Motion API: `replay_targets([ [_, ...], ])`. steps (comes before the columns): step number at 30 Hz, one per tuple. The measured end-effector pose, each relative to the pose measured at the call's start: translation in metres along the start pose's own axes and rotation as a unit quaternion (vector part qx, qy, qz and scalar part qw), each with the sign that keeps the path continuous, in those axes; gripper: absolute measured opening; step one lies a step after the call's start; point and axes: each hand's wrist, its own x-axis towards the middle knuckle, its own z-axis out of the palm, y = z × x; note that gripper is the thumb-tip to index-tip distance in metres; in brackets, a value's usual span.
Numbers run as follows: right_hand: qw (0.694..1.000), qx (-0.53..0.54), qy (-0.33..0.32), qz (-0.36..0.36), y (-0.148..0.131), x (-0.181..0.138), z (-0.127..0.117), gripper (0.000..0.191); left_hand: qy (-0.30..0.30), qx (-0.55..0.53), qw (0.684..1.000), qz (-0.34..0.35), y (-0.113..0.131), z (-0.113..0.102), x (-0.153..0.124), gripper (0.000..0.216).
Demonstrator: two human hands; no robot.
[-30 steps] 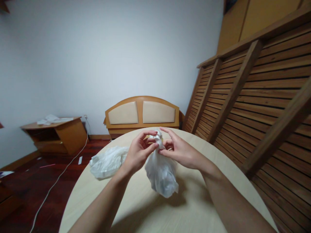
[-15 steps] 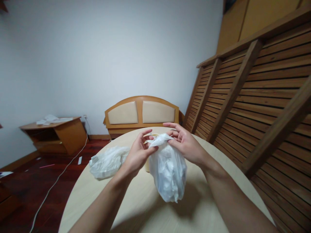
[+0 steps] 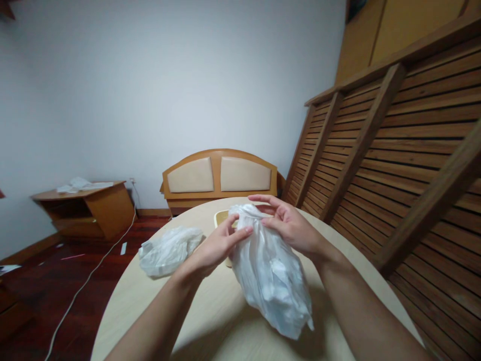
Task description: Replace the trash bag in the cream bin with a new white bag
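A filled white plastic bag (image 3: 272, 281) hangs tilted over the round table (image 3: 210, 321), its bulging end swung toward the lower right. What is inside shows only as pale, crumpled shapes. My left hand (image 3: 221, 240) pinches the gathered neck of the bag from the left with thumb and fingers. On the other side my right hand (image 3: 285, 223) grips the same neck, its index finger stretched out above. Behind the bag, partly hidden, is a yellowish container (image 3: 221, 216) with a pale rim.
Another crumpled white plastic bag (image 3: 169, 253) lies on the table's left side. Beyond the table stands a wooden headboard (image 3: 217, 170). A slatted wooden frame (image 3: 376, 155) leans along the right. At left are a low cabinet (image 3: 108, 210) and a white cable (image 3: 88, 286) on the floor.
The bag's bulging bottom has swung right and toward me, so it now hangs slanted. Its neck looks more tightly gathered between both hands. More of the container behind shows.
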Motion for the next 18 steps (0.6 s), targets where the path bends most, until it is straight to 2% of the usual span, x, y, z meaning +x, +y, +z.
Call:
replay_targets([
  [4,0.997,-0.066,-0.024,-0.016,0.003,-0.001,-0.001,0.048,0.002,-0.046,0.996,0.081,0.004,0.004,0.001,0.071],
  [7,0.989,-0.146,0.003,-0.029,0.005,-0.002,0.003,0.054,0.010,-0.028,0.994,0.110,0.002,0.004,0.002,0.075],
  [10,0.979,-0.194,0.047,-0.039,0.006,-0.001,0.007,0.045,0.035,0.001,0.994,0.104,0.000,0.003,0.004,0.076],
  [13,0.981,-0.179,0.072,-0.034,0.007,0.003,0.005,0.029,0.056,0.007,0.994,0.098,0.001,0.001,0.005,0.073],
  [16,0.989,-0.126,0.066,-0.036,0.011,0.006,0.000,0.015,0.041,0.010,0.993,0.110,0.004,0.000,0.004,0.051],
  [18,0.994,-0.089,0.058,-0.037,0.013,0.007,-0.003,0.015,0.025,0.007,0.994,0.102,0.006,0.000,0.002,0.044],
])
